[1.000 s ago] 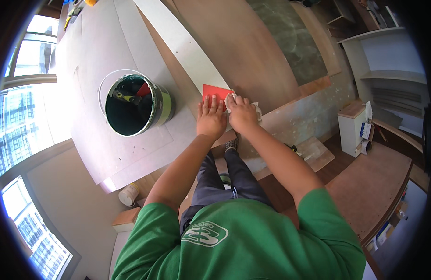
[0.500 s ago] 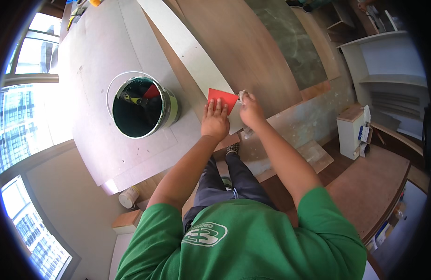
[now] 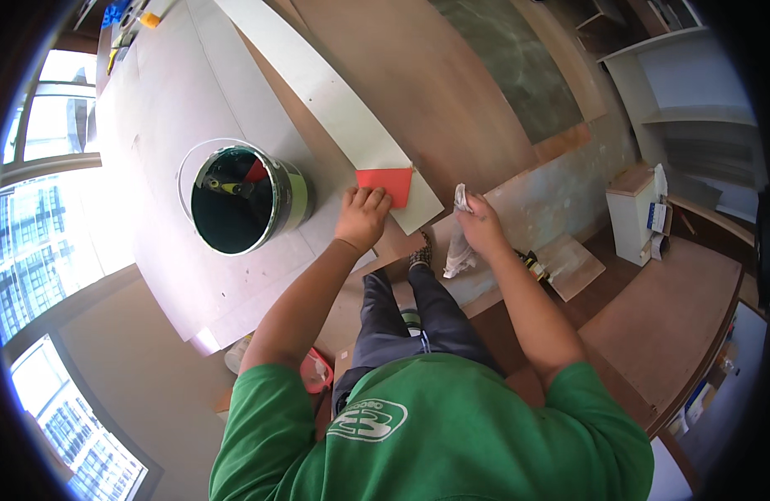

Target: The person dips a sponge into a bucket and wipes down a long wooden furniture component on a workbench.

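Observation:
A flat red square piece (image 3: 388, 184) lies on the near end of a long white board strip (image 3: 326, 98). The curled fingers of my left hand (image 3: 362, 220) grip its lower left edge. Off to the right, beyond the strip's end, my right hand (image 3: 480, 224) is closed on a crumpled white rag (image 3: 460, 253) that hangs below the fingers. Left of my left hand stands a bucket (image 3: 296, 199) with its wire handle tipped outward. Its inside is dark, and a yellow-and-black tool (image 3: 228, 188) with a red part rests in it.
The bucket stands on a large pale sheet (image 3: 176, 92). Brown panels (image 3: 401, 75) lie beyond the strip. A tape measure (image 3: 531, 264) sits by my right forearm, near a small white box unit (image 3: 631, 219). Tools (image 3: 124, 43) lie at the far left; white shelving (image 3: 652, 108) stands right.
My right hand has moved right, away from the strip, with the rag. My left hand has gone from fingers flat on the red piece to curled at its edge; the piece has turned slightly.

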{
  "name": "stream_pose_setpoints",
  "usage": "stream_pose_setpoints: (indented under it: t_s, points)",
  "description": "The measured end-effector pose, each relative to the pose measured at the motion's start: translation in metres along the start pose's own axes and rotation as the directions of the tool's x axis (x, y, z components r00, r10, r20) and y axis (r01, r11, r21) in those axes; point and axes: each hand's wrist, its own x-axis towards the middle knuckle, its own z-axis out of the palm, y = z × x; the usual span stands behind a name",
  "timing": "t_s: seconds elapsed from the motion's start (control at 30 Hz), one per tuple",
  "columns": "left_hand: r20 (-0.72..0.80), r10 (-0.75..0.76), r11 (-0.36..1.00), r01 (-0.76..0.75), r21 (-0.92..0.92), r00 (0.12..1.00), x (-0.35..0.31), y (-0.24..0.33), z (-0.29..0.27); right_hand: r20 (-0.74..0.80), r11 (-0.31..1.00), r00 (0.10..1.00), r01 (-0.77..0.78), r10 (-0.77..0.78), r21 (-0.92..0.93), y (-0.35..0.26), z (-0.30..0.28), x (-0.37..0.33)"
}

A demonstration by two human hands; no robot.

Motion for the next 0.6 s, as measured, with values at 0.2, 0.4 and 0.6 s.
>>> stream_pose_setpoints:
  t_s: [0.2, 0.4, 0.6]
  points:
    - [-0.11, -0.357, 0.881, 0.295, -0.371, 0.928, 0.046, 0.019, -0.038, -0.045, 0.999, 0.998, 0.047, -0.048, -0.015, -0.007, -0.006, 0.005]
    - [0.25, -0.794, 0.319, 0.73, -0.604, 0.554, 0.033, 0.012, -0.005, -0.097, 0.969, 0.966, 0.231, -0.239, -0.093, -0.026, 0.015, 0.008]
    - [0.035, -0.523, 0.828, 0.517, -0.216, 0.852, 0.014, 0.034, 0.003, -0.026, 0.866, 0.925, 0.344, -0.379, -0.364, -0.038, 0.047, 0.034]
